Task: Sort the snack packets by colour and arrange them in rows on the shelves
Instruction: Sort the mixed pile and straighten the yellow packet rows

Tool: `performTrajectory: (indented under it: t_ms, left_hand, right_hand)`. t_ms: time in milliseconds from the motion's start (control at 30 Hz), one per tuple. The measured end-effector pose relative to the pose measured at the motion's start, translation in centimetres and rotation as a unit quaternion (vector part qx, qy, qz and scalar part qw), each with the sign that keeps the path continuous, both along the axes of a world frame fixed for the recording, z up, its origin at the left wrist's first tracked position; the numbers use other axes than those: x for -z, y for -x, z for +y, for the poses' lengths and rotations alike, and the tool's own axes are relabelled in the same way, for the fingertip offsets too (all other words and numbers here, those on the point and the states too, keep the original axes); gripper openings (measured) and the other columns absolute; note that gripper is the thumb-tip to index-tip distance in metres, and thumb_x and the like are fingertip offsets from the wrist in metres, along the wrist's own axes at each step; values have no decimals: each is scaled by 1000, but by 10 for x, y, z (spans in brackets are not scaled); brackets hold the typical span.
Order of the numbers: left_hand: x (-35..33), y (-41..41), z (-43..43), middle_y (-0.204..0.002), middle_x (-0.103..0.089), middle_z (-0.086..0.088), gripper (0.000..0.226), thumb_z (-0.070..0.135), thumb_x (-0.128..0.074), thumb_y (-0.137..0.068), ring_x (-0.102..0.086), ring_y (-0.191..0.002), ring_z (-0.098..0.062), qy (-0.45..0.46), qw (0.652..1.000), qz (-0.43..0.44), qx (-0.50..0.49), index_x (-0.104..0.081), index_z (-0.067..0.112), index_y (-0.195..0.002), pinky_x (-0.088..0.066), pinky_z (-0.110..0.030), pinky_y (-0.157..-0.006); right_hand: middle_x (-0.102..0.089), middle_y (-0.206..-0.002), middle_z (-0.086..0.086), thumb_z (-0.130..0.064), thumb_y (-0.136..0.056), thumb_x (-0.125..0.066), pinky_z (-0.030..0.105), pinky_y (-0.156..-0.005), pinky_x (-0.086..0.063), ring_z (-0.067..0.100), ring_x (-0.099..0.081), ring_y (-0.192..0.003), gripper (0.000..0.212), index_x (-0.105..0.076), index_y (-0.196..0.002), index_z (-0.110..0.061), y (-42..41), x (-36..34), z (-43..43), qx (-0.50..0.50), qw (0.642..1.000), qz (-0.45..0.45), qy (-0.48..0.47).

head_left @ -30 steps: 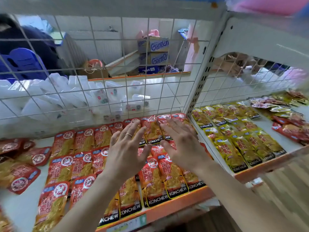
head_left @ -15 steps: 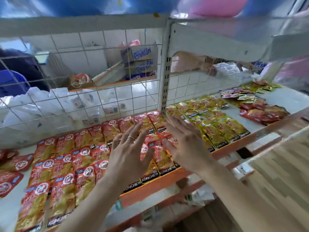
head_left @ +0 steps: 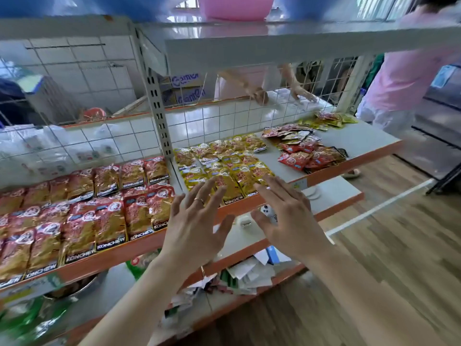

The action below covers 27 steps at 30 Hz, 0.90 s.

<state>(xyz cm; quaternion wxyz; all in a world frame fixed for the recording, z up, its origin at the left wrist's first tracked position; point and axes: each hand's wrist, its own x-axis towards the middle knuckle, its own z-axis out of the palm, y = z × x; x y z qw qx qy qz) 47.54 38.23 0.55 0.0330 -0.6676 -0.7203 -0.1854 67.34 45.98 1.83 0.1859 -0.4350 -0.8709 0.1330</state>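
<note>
Red snack packets (head_left: 82,213) lie in neat rows on the left shelf (head_left: 112,255). Yellow packets (head_left: 224,161) lie in rows on the right shelf (head_left: 361,143), left part. A loose heap of red packets (head_left: 306,153) sits further right, and a small mixed red and yellow pile (head_left: 329,118) lies at the back. My left hand (head_left: 197,226) hovers with fingers spread in front of the shelf edge, near the front yellow packets. My right hand (head_left: 289,218) is beside it, also spread. Neither hand holds anything.
A wire grid (head_left: 224,118) backs the shelves, and a white upright post (head_left: 157,106) divides them. Behind the grid another person's hands (head_left: 299,93) work on a far shelf. A person in pink (head_left: 404,78) stands at right. Lower shelves hold papers (head_left: 249,273). Wooden floor at right.
My view has swung right and pulled back. Both hands have lifted off the red packets and now hover in front of the yellow rows, still empty.
</note>
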Motion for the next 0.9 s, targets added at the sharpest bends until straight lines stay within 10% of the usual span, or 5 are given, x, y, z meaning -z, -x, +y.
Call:
performTrajectory:
  t_ms: [900]
  left_hand:
    - [13,-31,158,-166,-11,9,73,73,-14,-90,-9,-153,-17,32,999,-32,25,-22,39,-154,-12,-56,-120]
  right_hand:
    - [-12,-165,-11,-55,-95,-48,51,-120,-9,15,-1,-152,62,-30,-152,-36,-72,2,152,84,996,-36,25]
